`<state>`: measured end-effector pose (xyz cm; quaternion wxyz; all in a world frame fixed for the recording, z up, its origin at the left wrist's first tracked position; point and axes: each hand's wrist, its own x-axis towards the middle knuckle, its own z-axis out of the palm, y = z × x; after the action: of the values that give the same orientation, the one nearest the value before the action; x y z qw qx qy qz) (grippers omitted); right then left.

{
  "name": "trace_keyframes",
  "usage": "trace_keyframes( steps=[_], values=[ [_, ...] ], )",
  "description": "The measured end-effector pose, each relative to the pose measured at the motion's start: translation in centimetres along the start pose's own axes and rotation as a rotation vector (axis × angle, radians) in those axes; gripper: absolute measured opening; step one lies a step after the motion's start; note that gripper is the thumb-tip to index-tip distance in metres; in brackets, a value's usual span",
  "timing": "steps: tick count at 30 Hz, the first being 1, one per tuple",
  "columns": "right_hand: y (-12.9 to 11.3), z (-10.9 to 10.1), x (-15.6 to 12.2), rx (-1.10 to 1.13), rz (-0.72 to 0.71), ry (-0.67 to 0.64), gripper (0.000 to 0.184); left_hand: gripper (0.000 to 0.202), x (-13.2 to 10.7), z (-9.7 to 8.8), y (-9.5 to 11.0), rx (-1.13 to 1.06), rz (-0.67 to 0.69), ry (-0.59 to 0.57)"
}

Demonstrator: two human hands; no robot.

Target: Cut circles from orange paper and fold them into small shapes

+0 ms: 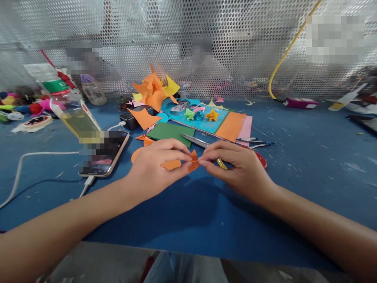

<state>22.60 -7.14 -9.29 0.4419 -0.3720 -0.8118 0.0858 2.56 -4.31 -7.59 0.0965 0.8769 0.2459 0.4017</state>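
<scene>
A small folded piece of orange paper (193, 161) is held up between my two hands above the blue table. My left hand (160, 167) pinches its left side between thumb and fingers. My right hand (238, 163) grips the right edge with thumb and forefinger. My fingers hide part of the folds. Just beyond my hands lie scissors (194, 140), their handles largely covered by my right hand, and a sheet of green paper (167, 131). Farther back, small folded paper stars, including an orange star (212, 114) and a green star (189, 114), rest on a blue sheet.
Orange paper scraps (153, 88) are heaped at the back. A phone (106, 155) with a white cable (44, 153) lies left, near a plastic bottle (70, 106). Orange sheets (231, 126) and a pen-like tool (259, 142) sit behind my right hand. A perforated metal panel (241, 51) closes the far side.
</scene>
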Motion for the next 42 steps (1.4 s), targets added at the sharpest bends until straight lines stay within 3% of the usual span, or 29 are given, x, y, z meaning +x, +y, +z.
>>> trace_keyframes(
  steps=[3,10,14,18,22,31,38,42],
  values=[
    [-0.4,0.0,-0.1,0.002,-0.019,0.000,0.008,0.002,0.2,-0.1,0.3,-0.008,-0.012,-0.016],
    [-1.0,0.2,0.0,0.140,0.121,0.030,0.008,0.007,0.4,-0.4,0.8,0.006,0.015,0.086],
    [-0.9,0.3,0.1,0.124,0.125,0.016,0.005,0.001,0.3,-0.4,0.7,-0.016,-0.012,0.068],
    [-1.0,0.1,0.0,0.008,0.040,-0.060,0.009,0.013,0.1,-0.1,0.5,-0.026,0.071,0.031],
    [-1.3,0.0,-0.2,-0.107,-0.041,-0.104,0.008,0.006,0.0,0.0,0.7,-0.026,0.101,-0.031],
    [-1.5,-0.1,-0.3,-0.068,-0.029,-0.072,0.008,0.005,0.4,-0.1,1.0,-0.018,0.120,0.049],
    [-2.0,-0.2,-0.5,-0.127,-0.091,-0.054,0.006,0.007,0.3,-0.3,1.4,-0.137,-0.044,0.023],
    [-1.8,-0.1,-0.3,-0.142,-0.105,-0.012,0.005,0.005,0.4,-0.3,1.3,-0.187,-0.070,0.002]
  ],
)
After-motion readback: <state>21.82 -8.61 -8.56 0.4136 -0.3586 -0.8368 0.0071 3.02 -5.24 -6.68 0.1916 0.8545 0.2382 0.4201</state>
